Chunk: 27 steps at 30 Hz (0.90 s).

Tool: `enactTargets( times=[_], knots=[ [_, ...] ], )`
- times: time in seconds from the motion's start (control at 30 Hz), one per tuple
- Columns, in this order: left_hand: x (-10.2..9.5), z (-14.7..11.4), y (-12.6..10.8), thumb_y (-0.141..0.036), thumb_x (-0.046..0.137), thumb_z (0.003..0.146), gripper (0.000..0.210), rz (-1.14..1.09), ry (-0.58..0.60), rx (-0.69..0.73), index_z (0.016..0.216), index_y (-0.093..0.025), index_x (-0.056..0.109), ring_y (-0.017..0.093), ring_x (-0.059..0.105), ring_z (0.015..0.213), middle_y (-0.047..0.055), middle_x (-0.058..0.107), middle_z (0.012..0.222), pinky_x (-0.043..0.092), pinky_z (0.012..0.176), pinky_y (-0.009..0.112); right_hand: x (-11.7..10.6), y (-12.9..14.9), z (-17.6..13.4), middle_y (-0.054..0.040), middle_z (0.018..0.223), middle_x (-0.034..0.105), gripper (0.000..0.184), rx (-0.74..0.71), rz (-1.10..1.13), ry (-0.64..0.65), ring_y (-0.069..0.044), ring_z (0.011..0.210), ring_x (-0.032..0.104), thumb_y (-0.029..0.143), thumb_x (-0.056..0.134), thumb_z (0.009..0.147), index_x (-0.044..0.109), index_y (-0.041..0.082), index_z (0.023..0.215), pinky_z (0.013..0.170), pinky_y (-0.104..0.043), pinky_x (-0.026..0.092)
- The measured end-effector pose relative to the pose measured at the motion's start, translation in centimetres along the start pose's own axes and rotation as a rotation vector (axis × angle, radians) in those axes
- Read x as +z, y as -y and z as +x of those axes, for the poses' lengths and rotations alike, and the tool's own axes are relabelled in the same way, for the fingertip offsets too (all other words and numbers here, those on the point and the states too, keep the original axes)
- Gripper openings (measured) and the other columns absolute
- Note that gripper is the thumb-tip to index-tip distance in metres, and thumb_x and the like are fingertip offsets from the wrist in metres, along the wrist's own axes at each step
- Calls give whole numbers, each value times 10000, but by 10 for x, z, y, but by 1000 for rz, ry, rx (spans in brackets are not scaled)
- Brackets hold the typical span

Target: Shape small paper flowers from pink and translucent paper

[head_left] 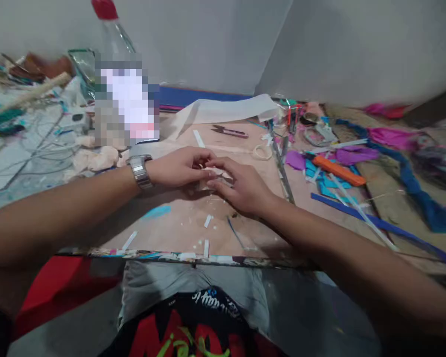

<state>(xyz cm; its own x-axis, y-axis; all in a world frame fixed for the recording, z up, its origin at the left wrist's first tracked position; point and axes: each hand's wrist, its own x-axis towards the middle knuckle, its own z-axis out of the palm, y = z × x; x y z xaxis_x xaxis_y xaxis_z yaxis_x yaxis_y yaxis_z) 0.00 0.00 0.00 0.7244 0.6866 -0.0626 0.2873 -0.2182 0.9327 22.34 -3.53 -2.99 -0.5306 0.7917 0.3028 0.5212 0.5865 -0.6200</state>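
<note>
Scrap (204,185), pale and small, is over the desk (186,225) between left hand (180,168) and right hand (247,188). Each has a near-closed fingertip grip on it, likely to steady it. Snips (235,133) lie near, maybe for easy reach.

Low passage at six o'clock over the tabletop (186,237)
Bottle (119,42) stands at eleven; orange tool (338,170) obstructs three.

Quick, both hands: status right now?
Left hand: fingers closed, pinching a small pale piece; exactly what it is can't be told.
Right hand: fingers closed on the same small pale piece.
</note>
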Motion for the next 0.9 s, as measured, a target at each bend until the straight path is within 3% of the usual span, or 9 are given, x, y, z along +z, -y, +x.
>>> enactTargets(
  times=[0.27,0.57,0.9],
  knots=[
    [0,-1,0,-462,673,986,288,-91,-21,-113,1003,-185,597,106,612,493,-29,623,672,492,491,202,-4,5,2,-80,1246,782,291,-8,-6,-63,-283,1112,740,271,567,1023,655,231,1297,948,-412,547],
    [0,1,2,-515,632,1013,380,-45,5,-30,1061,-143,693,102,612,652,41,693,818,500,603,213,-4,4,3,-48,1057,812,206,0,4,-183,-240,957,756,274,571,1018,740,217,1119,846,-355,540],
    [-2,0,1,-573,631,991,424,67,4,18,940,-156,682,109,583,652,16,654,763,459,608,206,-4,3,5,-53,1074,801,168,-90,13,-228,-227,1000,737,274,593,1028,741,225,1091,911,-368,549]
  ],
)
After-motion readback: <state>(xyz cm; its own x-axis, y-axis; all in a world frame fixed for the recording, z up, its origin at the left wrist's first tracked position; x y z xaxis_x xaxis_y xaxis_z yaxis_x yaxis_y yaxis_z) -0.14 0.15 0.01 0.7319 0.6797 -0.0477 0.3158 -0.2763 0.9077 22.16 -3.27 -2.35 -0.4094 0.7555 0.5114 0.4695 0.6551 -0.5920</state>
